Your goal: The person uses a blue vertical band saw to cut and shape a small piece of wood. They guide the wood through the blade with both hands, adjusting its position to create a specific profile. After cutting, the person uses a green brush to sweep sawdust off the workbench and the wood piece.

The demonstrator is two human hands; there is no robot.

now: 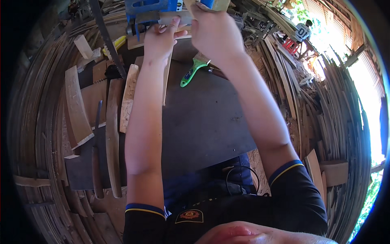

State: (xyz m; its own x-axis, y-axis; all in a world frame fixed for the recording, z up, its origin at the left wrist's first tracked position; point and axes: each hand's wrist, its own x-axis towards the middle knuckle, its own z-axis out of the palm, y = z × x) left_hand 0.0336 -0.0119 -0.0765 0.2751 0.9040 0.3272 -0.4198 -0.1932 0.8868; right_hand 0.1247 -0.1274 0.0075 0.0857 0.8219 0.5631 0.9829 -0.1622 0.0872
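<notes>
At the top of the head view a pale wooden piece (183, 17) lies across the front of a blue metal tool (148, 6), perhaps a vise. My left hand (159, 42) is at its left part, thumb on the wood and fingers loosely curled beneath. My right hand (217, 34) is closed round wood at the right end, its fingertips mostly hidden behind the hand. Below my hands, a green-handled brush (194, 72) rests on the dark board (203, 122). Beside it lies a tool with a dark handle (217, 73), partly covered by my right forearm.
Left of my arm are a handsaw (106, 38), a yellow tool (115, 45), curved wooden pieces (78, 105) and a long tool with a wooden handle (96, 173). Stacked wood strips (341, 138) line both sides. Another person (302, 31) sits far right near a red stool (291, 46).
</notes>
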